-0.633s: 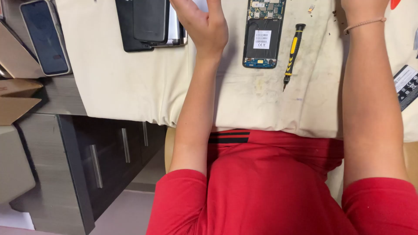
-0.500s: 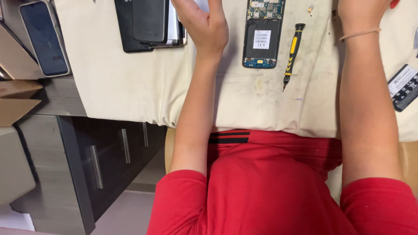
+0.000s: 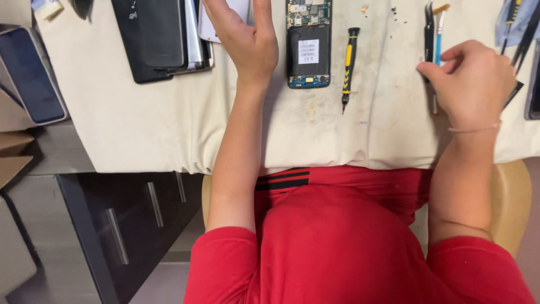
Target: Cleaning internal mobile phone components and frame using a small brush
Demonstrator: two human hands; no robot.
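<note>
An opened phone (image 3: 308, 45), back cover off with battery and circuit board showing, lies on a beige cloth (image 3: 337, 138). My left hand (image 3: 244, 42) rests just left of it, palm open and fingers spread, holding nothing. A black and yellow screwdriver (image 3: 349, 62) lies right of the phone. My right hand (image 3: 472, 81) is curled over the cloth, its thumb tip touching thin tweezers (image 3: 430, 31). A dark edge (image 3: 513, 93) shows from under that hand; whether the hand grips anything is unclear.
A stack of dark phones and back covers (image 3: 160, 36) lies at the upper left. A cased phone (image 3: 28, 76) sits at the table's left end. More tools (image 3: 523, 22) lie at the upper right. Dark drawers (image 3: 129, 219) stand below left.
My right hand has come down from the top edge onto the cloth beside the tweezers. The view has shifted, showing more of the table's right side. My left hand keeps its place.
</note>
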